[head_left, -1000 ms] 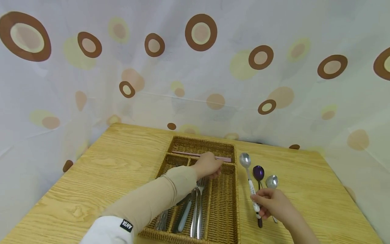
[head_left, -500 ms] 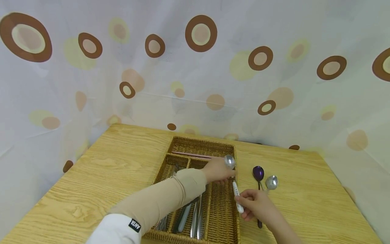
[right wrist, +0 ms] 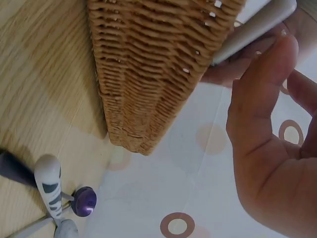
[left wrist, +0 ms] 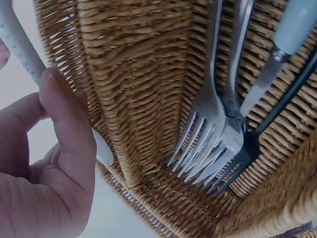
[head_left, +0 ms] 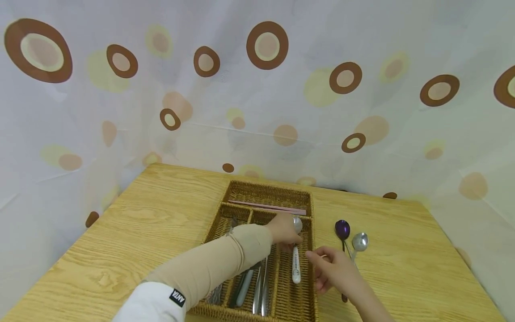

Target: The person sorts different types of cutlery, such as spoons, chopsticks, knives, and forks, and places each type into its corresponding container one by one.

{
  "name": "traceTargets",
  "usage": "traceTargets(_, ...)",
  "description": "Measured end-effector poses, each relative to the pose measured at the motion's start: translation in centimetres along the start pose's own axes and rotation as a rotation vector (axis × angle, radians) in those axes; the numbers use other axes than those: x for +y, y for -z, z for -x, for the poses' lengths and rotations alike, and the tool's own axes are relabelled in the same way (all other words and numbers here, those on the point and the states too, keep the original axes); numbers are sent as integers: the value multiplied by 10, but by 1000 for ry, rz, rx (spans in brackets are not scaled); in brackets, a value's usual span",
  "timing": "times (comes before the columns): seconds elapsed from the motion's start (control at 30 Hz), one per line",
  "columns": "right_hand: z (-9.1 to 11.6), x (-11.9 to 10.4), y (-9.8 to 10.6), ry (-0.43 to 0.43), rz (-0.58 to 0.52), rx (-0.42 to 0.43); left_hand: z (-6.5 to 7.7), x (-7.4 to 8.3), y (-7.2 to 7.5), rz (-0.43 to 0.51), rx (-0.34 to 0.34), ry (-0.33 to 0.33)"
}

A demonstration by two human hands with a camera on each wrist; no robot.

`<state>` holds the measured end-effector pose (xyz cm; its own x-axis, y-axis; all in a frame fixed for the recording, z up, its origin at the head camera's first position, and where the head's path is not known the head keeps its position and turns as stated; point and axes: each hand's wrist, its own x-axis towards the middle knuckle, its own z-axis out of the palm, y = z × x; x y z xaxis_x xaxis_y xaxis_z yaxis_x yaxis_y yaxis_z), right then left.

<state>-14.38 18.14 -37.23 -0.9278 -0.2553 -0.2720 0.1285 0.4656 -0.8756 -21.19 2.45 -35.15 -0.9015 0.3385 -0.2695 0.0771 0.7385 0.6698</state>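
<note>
A spoon with a white printed handle (head_left: 296,266) is over the right compartment of the wicker cutlery tray (head_left: 313,201). My left hand (head_left: 283,230) pinches it near its neck; the left wrist view shows the thumb against the spoon handle (left wrist: 20,44). Just right of the tray's wall is my right hand (head_left: 335,268), holding nothing. Its thumb and fingers stand apart in the right wrist view, near the end of the white handle (right wrist: 257,29). Silver forks (left wrist: 208,119) lie in the middle compartment, partly hidden by my left arm in the head view.
Pink chopsticks (head_left: 277,208) lie in the tray's back compartment. A light-blue-handled utensil (head_left: 244,288) is further left. On the table to the right are a purple spoon (head_left: 342,229) and a silver spoon (head_left: 360,241). A patterned cloth (head_left: 281,107) hangs behind the table.
The white-handled spoon has gone from the table, in my right hand, leftward over the tray. My left hand has moved from the chopsticks to take it, and my right hand has let go.
</note>
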Motion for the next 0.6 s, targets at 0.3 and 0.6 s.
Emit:
traceTargets(0.3,6,0,11,-5,-22,34,-3,-2,-4,-81,-48,56)
traceTargets(0.6,8,3,16,-33,-18,61,-3,-4,-4,-225,-66,29)
